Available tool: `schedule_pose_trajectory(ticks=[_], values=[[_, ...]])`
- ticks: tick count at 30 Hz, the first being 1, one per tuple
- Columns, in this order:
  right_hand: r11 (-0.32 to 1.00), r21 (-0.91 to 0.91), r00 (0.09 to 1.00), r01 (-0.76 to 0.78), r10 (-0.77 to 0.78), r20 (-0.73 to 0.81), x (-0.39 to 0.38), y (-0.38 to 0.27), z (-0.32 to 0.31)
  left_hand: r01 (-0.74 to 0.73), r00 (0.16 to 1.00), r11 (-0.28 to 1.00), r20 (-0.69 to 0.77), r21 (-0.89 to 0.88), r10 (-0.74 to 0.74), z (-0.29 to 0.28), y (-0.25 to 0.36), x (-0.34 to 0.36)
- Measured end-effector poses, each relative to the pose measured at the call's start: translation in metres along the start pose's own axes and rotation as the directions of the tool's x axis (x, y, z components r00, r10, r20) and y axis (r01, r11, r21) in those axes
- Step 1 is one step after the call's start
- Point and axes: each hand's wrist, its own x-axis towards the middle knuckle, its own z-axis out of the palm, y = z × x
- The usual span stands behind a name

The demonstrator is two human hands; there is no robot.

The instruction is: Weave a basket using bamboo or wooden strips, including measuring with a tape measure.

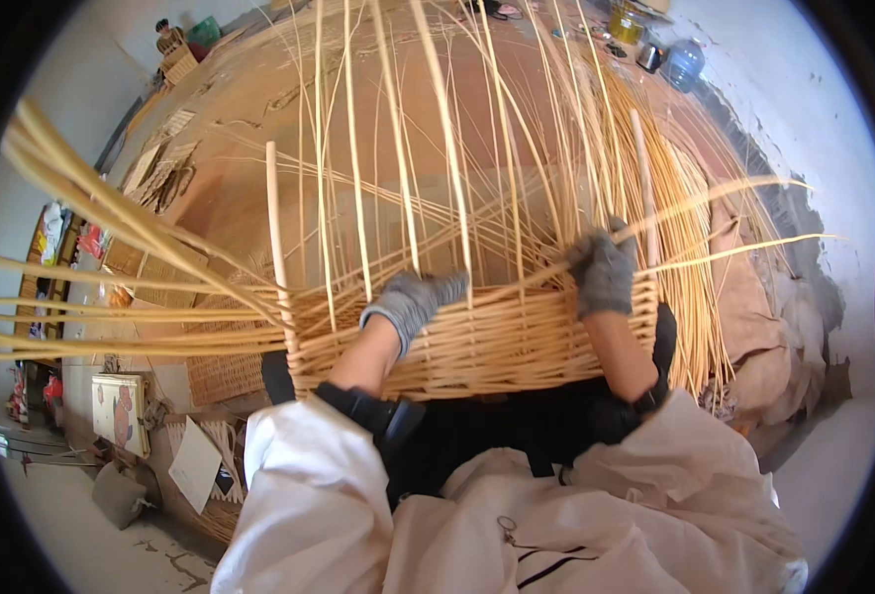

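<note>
A half-woven wicker basket side (517, 346) stands in front of my lap, with pale upright rods (450, 129) rising from it. My left hand (413, 305), in a grey glove, lies at the upper edge of the weave. Its fingers are bent together beside an upright rod; what they grip is hidden. Farther right, my gloved right hand (604, 272) is closed around a long weaving rod (700, 205). That rod slants from the weave past the hand, and its free end points right. Thick rod ends (91, 193) stick out from the basket's left corner.
A large bundle of loose rods (690, 297) lies to the right, beside brown cloth (754, 346). Clear blue water jug (684, 65) and dark kettle (649, 57) stand at the far right. Woven panels (225, 371) and cardboard pieces (160, 178) lie left. Another person (169, 38) sits far left.
</note>
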Motion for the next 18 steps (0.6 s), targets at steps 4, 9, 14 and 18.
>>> schedule_pose_trajectory(ticks=[4,9,14,18], values=[[0.998,0.014,0.998,-0.059,0.059,0.007,-0.007,-0.006,0.006,0.139,0.985,0.978,-0.123,0.155,-0.121,0.017,0.006,0.016],[0.985,-0.085,0.964,0.151,-0.127,0.233,-0.059,-0.013,0.019,0.164,0.972,0.861,-0.227,0.482,-0.058,0.000,-0.029,0.030],[0.958,0.275,0.992,-0.087,0.057,0.117,-0.021,-0.004,-0.030,0.217,0.805,0.666,-0.517,0.714,0.292,0.037,0.040,0.004],[0.989,0.065,0.979,-0.132,0.120,0.166,-0.021,0.001,-0.039,-0.371,0.927,0.544,0.267,0.752,0.263,0.051,0.047,0.032]])
